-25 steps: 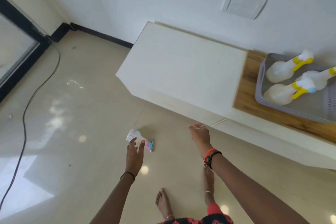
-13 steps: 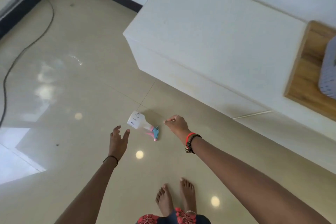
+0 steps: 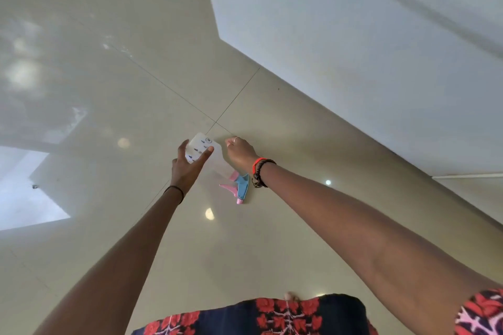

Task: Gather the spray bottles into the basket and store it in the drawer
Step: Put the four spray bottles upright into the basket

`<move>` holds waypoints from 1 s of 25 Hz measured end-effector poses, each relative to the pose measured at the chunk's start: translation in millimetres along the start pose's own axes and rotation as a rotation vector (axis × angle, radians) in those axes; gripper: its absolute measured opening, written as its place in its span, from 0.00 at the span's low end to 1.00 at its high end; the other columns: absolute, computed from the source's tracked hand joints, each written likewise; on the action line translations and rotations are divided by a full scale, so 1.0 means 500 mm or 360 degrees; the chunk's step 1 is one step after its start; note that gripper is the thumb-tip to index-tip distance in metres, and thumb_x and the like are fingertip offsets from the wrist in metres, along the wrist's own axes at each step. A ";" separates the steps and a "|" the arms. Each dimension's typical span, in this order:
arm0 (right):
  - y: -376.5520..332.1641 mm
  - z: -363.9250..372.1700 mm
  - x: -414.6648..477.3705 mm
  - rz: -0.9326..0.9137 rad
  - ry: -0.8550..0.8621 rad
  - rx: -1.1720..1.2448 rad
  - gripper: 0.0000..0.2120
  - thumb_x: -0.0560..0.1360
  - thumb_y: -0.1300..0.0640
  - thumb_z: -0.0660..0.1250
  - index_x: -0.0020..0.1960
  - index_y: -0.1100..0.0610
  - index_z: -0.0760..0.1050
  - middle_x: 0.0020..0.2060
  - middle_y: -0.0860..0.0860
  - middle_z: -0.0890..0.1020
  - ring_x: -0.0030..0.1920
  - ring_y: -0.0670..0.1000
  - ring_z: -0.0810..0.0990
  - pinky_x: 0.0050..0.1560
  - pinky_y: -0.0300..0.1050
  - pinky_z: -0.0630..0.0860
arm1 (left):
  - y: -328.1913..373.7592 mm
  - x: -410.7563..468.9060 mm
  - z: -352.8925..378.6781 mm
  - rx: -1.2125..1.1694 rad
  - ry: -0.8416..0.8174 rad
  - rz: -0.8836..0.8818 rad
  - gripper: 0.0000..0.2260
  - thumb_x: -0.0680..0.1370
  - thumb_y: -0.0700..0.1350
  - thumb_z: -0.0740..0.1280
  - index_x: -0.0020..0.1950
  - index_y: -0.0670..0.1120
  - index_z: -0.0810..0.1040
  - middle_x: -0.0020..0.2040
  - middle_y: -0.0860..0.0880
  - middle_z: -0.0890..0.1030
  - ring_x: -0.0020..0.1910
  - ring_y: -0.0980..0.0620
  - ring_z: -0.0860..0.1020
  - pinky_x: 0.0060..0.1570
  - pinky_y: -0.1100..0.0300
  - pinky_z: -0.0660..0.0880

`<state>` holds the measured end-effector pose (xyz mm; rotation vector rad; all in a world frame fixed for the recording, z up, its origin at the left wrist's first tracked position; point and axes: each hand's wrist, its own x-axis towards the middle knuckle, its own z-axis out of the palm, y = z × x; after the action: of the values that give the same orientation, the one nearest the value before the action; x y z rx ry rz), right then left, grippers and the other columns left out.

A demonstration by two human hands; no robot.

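Observation:
A translucent white spray bottle (image 3: 217,164) with a blue and pink trigger head lies on the glossy floor in front of the cabinet. My left hand (image 3: 187,168) reaches down onto its body, thumb on one side and fingers on the other, gripping it. My right hand (image 3: 241,153) hovers just right of the bottle with its fingers curled in and nothing in them. The basket and the other spray bottles are out of view.
A low white cabinet (image 3: 353,49) fills the upper right, with a drawer seam (image 3: 462,176) on its front face. Beige floor tiles (image 3: 109,90) stretch to the left, with a bright window reflection (image 3: 24,193) at the far left.
I have bent lower and the view tilted down, so the basket on the cabinet left the frame. My left hand moved from beside the bottle onto it. My right hand drew closer.

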<state>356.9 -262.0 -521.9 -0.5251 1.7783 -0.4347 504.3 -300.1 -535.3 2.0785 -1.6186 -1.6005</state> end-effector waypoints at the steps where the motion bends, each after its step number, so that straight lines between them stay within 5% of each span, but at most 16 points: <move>1: 0.005 0.010 0.017 -0.0014 -0.0041 0.0008 0.20 0.81 0.60 0.51 0.71 0.57 0.67 0.68 0.54 0.73 0.69 0.55 0.70 0.68 0.46 0.66 | -0.008 0.012 0.010 -0.0006 0.0023 0.0047 0.32 0.71 0.61 0.70 0.72 0.56 0.63 0.61 0.45 0.76 0.61 0.43 0.76 0.59 0.51 0.76; 3: 0.015 0.022 0.040 -0.0039 -0.0111 0.0023 0.23 0.80 0.61 0.51 0.74 0.55 0.63 0.72 0.54 0.69 0.72 0.55 0.67 0.73 0.48 0.64 | -0.017 0.026 0.027 -0.0039 0.0095 0.0116 0.29 0.71 0.59 0.72 0.68 0.55 0.66 0.53 0.49 0.79 0.55 0.45 0.79 0.50 0.56 0.78; 6: 0.020 0.018 0.040 -0.0045 -0.0143 0.0060 0.24 0.79 0.63 0.50 0.75 0.53 0.63 0.72 0.54 0.69 0.71 0.55 0.68 0.72 0.50 0.66 | -0.016 0.025 0.035 -0.0118 0.0149 0.0139 0.28 0.70 0.58 0.74 0.65 0.54 0.68 0.48 0.53 0.78 0.50 0.49 0.79 0.52 0.52 0.80; 11: 0.008 -0.033 -0.069 -0.0054 -0.0201 0.0002 0.26 0.78 0.64 0.51 0.75 0.53 0.63 0.71 0.53 0.70 0.70 0.54 0.69 0.72 0.49 0.65 | 0.025 -0.065 0.014 -0.0201 0.0039 0.0048 0.30 0.68 0.59 0.75 0.65 0.55 0.67 0.57 0.46 0.78 0.55 0.46 0.80 0.54 0.50 0.80; 14: -0.011 -0.086 -0.176 -0.0021 -0.0205 0.0019 0.25 0.78 0.64 0.51 0.74 0.53 0.64 0.60 0.53 0.74 0.55 0.50 0.72 0.64 0.46 0.71 | 0.080 -0.153 -0.011 -0.0235 -0.0082 0.0010 0.31 0.66 0.60 0.75 0.65 0.55 0.67 0.59 0.47 0.78 0.57 0.46 0.79 0.56 0.48 0.80; 18: -0.045 -0.179 -0.336 -0.0027 -0.0153 0.0064 0.22 0.78 0.62 0.54 0.71 0.54 0.67 0.66 0.56 0.75 0.52 0.50 0.73 0.64 0.46 0.74 | 0.188 -0.283 -0.044 -0.0237 -0.0295 -0.0006 0.28 0.68 0.59 0.74 0.63 0.57 0.67 0.58 0.50 0.78 0.54 0.53 0.80 0.50 0.53 0.80; 22: -0.082 -0.287 -0.499 -0.0023 -0.0127 0.0207 0.20 0.78 0.63 0.56 0.68 0.55 0.71 0.48 0.55 0.78 0.45 0.51 0.75 0.50 0.42 0.74 | 0.312 -0.425 -0.068 -0.0229 -0.0474 0.0001 0.27 0.71 0.57 0.73 0.65 0.55 0.66 0.59 0.50 0.78 0.53 0.53 0.80 0.42 0.59 0.80; 25: -0.109 -0.366 -0.621 -0.0002 -0.0104 0.0256 0.18 0.78 0.60 0.58 0.67 0.53 0.72 0.46 0.53 0.75 0.44 0.51 0.73 0.47 0.42 0.72 | 0.405 -0.531 -0.086 -0.0222 -0.0570 0.0009 0.26 0.72 0.56 0.72 0.66 0.55 0.66 0.60 0.49 0.78 0.54 0.50 0.81 0.46 0.53 0.82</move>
<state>257.6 -129.9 -197.0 -0.4224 1.6637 -0.5507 422.6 -216.4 -219.8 1.7959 -1.5436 -2.1134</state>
